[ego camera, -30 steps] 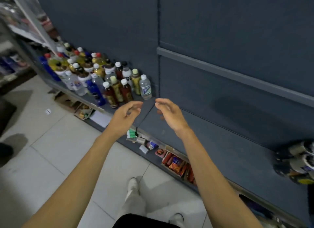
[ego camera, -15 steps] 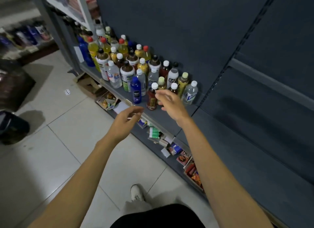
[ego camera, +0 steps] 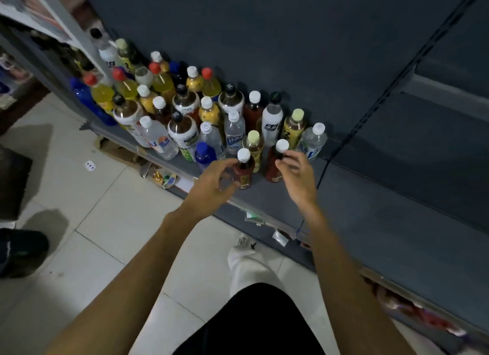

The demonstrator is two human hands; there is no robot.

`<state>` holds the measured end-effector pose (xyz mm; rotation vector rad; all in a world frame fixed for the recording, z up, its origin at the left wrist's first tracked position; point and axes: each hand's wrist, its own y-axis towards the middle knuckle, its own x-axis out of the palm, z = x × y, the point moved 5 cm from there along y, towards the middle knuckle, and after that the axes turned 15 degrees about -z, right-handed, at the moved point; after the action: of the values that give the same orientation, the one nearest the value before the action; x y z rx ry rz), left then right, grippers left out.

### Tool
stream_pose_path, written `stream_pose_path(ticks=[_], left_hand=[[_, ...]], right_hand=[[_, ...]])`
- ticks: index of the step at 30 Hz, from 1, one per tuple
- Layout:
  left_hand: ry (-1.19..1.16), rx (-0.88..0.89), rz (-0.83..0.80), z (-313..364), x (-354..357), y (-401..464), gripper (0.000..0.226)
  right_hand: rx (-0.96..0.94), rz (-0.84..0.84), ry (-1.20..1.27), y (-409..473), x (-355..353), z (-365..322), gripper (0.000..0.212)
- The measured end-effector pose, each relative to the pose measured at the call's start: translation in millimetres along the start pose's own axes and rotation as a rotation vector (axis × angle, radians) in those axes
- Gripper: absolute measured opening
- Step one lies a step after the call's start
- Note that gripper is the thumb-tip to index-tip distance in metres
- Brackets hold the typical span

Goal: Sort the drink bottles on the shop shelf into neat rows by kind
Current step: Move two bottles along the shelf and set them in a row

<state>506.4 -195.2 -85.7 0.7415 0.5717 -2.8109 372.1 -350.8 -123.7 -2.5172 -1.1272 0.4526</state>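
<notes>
Bottles crowd the left end of the grey shelf (ego camera: 291,195) in a mixed cluster, and I have both hands at its front edge. My left hand (ego camera: 211,185) curls round the near dark tea bottle (ego camera: 244,169) with the white cap, while my right hand (ego camera: 297,174) pinches the neck of its twin, the second dark bottle (ego camera: 275,166), just beside it. Both stand upright (labels too blurred to read).

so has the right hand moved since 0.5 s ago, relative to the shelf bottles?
Yes. The right hand has moved in toward the shelf; its fingers now touch the neck of the right-hand dark bottle.
</notes>
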Motion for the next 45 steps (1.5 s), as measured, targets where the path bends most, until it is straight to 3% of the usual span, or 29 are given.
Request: stream_pose_path(ticks=[3,7,10,12,17,24,32,38,42,45], left_hand=[[0.252,-0.009,-0.188,-13.9,-3.1,35.9,0.069],[0.303,0.037,-0.249,-34.2,-14.3,83.8,0.085],[0.291,0.062,-0.314,-46.2,-12.5,111.3,0.069],[0.218,0.040,-0.320,-54.6,-11.5,123.6,0.052],[0.035,-0.042,-0.467,-69.4,-11.6,136.7,0.060],[-0.010,0.004,-0.491,-63.1,-18.4,137.0,0.047],[-0.024,0.333,-0.658,-0.1,-47.9,112.2,0.045],[-0.070,0.530,-0.728,64.3,-34.3,88.3,0.043],[-0.202,0.552,-0.786,112.9,-14.8,63.5,0.033],[-0.252,0.589,-0.811,151.2,9.5,36.7,0.031]], right_hand=[[0.112,0.239,-0.009,32.9,-5.8,27.5,0.048],[0.183,0.191,-0.001,70.9,8.3,39.8,0.080],[0.178,0.190,0.008,86.8,12.3,39.9,0.089],[0.204,0.179,-0.058,89.0,16.0,37.2,0.080],[0.204,0.252,-0.092,82.3,19.8,36.8,0.065],[0.228,0.430,-0.082,34.7,32.2,20.7,0.056],[0.137,0.692,-0.171,-56.4,51.3,-24.0,0.052],[0.040,0.869,-0.010,-121.8,50.4,-37.9,0.057],[-0.151,1.044,0.117,-170.6,42.1,-57.1,0.039],[-0.249,1.104,0.162,-207.6,30.1,-58.6,0.041]])
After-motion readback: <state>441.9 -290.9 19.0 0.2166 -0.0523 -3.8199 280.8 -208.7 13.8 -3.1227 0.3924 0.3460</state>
